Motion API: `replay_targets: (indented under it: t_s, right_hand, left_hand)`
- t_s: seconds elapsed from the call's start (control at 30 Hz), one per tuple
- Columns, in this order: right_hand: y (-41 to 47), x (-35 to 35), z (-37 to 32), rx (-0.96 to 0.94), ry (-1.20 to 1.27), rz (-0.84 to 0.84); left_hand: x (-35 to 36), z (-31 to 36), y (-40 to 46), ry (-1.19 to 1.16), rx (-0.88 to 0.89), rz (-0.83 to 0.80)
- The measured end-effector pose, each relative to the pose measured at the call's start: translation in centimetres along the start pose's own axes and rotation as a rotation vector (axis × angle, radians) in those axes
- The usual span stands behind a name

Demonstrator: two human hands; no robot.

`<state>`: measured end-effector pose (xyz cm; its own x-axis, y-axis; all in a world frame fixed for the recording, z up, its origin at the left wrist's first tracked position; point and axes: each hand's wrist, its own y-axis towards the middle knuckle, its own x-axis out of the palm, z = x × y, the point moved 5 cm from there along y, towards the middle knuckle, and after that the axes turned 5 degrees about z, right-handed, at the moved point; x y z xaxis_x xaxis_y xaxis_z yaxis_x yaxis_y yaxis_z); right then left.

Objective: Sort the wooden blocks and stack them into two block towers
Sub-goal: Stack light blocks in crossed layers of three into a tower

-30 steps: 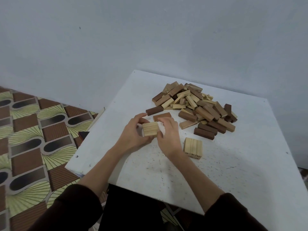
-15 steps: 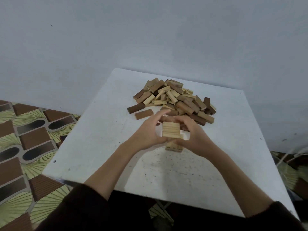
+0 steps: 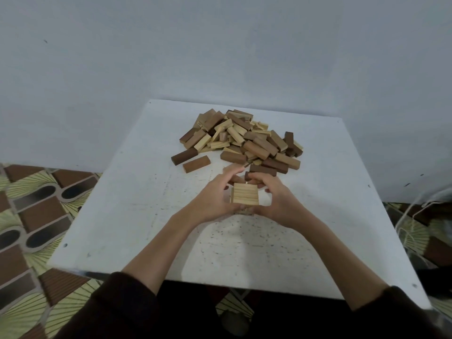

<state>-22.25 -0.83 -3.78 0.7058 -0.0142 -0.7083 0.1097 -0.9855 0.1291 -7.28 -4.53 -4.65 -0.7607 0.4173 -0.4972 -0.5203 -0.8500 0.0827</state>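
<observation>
White table [image 3: 137,216] against a bare wall: left hand [image 3: 210,204] and right hand [image 3: 281,204] cup the pale layer [image 3: 245,196] from either side, fingers curled on its edges, its blocks lying crosswise between them, just over the lower layer [image 3: 247,211].

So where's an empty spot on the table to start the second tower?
Bare table lies left of the left hand, below the two loose brown blocks. More lies right of the right hand, and along the near edge. It is crowded at the block pile and around the pale stack.
</observation>
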Motion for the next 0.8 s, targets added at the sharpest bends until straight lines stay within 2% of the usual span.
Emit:
replay_targets:
  t_s: [0.8]
  right_hand:
    - [0.00, 1.00, 0.20, -0.026, -0.052, -0.003]
  left_hand:
    - [0.14, -1.05, -0.70, -0.021, -0.015, 0.050]
